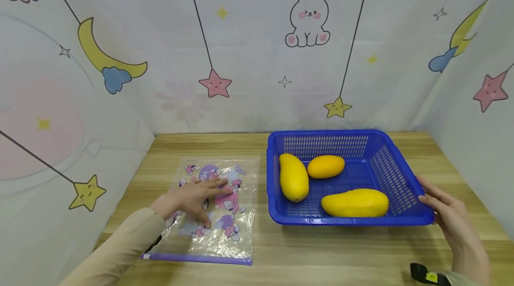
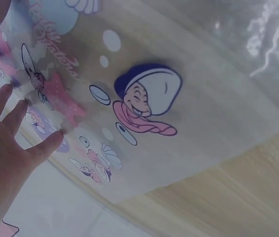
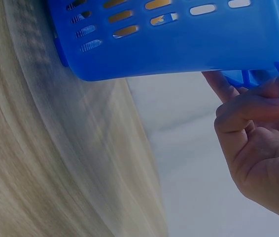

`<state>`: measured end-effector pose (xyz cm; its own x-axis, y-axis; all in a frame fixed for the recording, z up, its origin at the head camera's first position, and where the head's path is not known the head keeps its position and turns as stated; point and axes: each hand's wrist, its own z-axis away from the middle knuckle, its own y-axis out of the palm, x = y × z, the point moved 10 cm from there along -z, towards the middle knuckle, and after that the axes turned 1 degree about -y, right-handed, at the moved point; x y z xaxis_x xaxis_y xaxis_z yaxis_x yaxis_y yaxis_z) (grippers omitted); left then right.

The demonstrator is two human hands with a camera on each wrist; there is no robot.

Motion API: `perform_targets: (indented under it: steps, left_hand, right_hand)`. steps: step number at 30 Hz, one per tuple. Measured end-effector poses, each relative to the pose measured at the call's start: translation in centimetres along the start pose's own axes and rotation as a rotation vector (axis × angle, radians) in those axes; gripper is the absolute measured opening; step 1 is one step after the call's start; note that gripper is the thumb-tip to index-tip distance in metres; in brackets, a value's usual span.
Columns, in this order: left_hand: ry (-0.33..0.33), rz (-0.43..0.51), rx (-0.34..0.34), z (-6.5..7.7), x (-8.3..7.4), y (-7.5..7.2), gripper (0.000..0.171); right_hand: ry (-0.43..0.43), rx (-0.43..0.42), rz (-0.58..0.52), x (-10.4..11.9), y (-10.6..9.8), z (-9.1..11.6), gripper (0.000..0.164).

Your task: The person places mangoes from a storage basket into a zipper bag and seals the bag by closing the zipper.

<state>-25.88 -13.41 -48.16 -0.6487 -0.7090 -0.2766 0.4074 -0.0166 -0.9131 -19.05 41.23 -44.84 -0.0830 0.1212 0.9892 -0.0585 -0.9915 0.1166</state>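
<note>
A clear plastic slider bag (image 1: 246, 243) with cartoon prints and a purple zip lies flat on the table. On its middle rests my left hand (image 1: 194, 199), fingers spread; the left wrist view shows the same hand (image 2: 6, 143) at the printed film (image 2: 198, 133). To the right stands a blue plastic basket (image 1: 327, 221) holding a long mango (image 1: 294, 179), a smaller orange-yellow mango (image 1: 326, 167) and another long mango (image 1: 355, 203). My right hand (image 1: 451, 214) grips the basket's right rim near the front corner. In the right wrist view, its fingers (image 3: 233, 118) curl at the rim.
The wooden table (image 1: 209, 145) carries both the bag and the basket. A white cloth (image 1: 257, 107) printed with stars, moons and a rabbit hangs behind it and along both sides. A black strap (image 1: 427, 275) is around the right wrist.
</note>
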Motion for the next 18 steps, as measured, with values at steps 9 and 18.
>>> perform_targets:
  steps: [9,18]
  left_hand:
    - [-0.011,-0.006,0.002,0.02,0.23,0.25,0.103]
    - [-0.039,0.006,0.016,-0.17,0.4,0.37,0.103]
  right_hand:
    - [0.017,-0.009,0.025,-0.18,-0.07,-0.05,0.046]
    - [0.027,-0.024,0.037,-0.19,-0.22,0.03,0.047]
